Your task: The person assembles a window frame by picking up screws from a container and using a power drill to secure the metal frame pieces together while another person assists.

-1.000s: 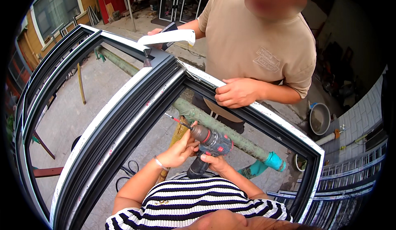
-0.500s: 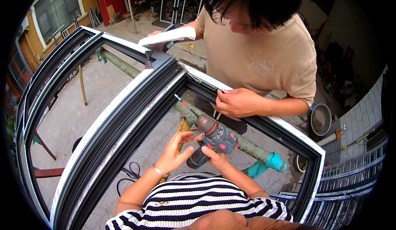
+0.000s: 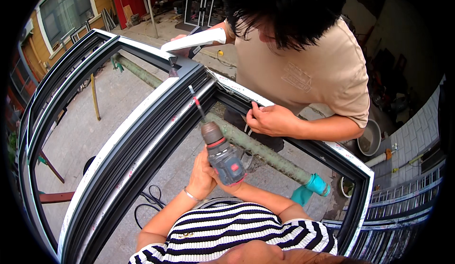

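Note:
A dark grey cordless drill (image 3: 226, 164) with red trim is held before my chest, over the opening of a large window frame (image 3: 105, 169) with black and white profiles. Its long bit, with a red band, points up and away, its tip over the frame's corner. My left hand (image 3: 201, 175) is closed against the drill's left side. Below the drill body, my right hand (image 3: 241, 189) grips the handle, its fingers mostly hidden. Across the frame, a co-worker's hand (image 3: 275, 120) pinches at the inner edge of the far rail.
The co-worker's other hand holds a white tool with a dark nozzle (image 3: 173, 69) at the frame's joint. Under the frame runs a green pipe (image 3: 265, 152) with a turquoise wrapped end (image 3: 317, 185). A grey basin (image 3: 369, 138) and stacked metal profiles (image 3: 403, 202) are at right.
The drill has moved left and turned more upright, its bit now over the frame's corner. My left hand has closed in against it. The co-worker's head has leaned slightly.

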Demonstrator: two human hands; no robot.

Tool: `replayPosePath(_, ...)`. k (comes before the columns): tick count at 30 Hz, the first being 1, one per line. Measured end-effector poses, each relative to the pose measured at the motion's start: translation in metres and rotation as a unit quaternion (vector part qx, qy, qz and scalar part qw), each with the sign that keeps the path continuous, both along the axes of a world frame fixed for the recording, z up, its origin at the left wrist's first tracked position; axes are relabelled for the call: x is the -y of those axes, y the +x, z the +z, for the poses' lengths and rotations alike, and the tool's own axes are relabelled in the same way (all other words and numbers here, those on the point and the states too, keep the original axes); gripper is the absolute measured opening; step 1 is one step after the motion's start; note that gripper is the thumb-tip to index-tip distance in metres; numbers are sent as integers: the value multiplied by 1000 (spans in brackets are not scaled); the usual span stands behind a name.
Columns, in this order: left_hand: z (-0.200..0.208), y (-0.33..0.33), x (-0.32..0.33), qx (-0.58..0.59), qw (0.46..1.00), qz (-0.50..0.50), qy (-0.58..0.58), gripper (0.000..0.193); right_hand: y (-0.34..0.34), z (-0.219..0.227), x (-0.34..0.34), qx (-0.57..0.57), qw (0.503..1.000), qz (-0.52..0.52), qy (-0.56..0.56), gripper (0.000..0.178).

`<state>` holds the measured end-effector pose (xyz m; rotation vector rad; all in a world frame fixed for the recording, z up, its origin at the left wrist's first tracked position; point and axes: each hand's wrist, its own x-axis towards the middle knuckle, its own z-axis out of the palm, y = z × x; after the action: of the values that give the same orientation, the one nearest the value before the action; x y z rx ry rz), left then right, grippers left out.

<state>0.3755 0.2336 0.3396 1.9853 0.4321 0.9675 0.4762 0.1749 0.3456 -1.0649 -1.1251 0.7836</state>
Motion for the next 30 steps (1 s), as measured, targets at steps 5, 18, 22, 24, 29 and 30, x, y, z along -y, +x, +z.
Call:
replayPosePath(5, -8, -6, -8, 14, 998, 52, 16, 51, -1, 4, 1, 34, 999, 3, 29, 60)
replayPosePath(18, -60, -35, -18, 53, 978, 103, -176, 30, 44, 19, 41, 291, 944, -124, 93, 47)
replayPosePath(22, -41, -26, -14, 74, 989, 123, -22, 22, 73, 14, 65, 226, 945, -234, 22, 23)
replayPosePath(24, -41, -26, -10, 57, 989, 129, 36, 18, 84, 15, 74, 174, 951, -254, 18, 15)
replayPosePath(29, -58, -24, -17, -58, 977, 105, 174, 13, 94, 26, 85, 40, 960, -277, 18, 21)
replayPosePath(30, -62, -24, -18, -63, 978, 101, 174, 13, 93, 40, 86, 58, 963, -263, 14, 24)
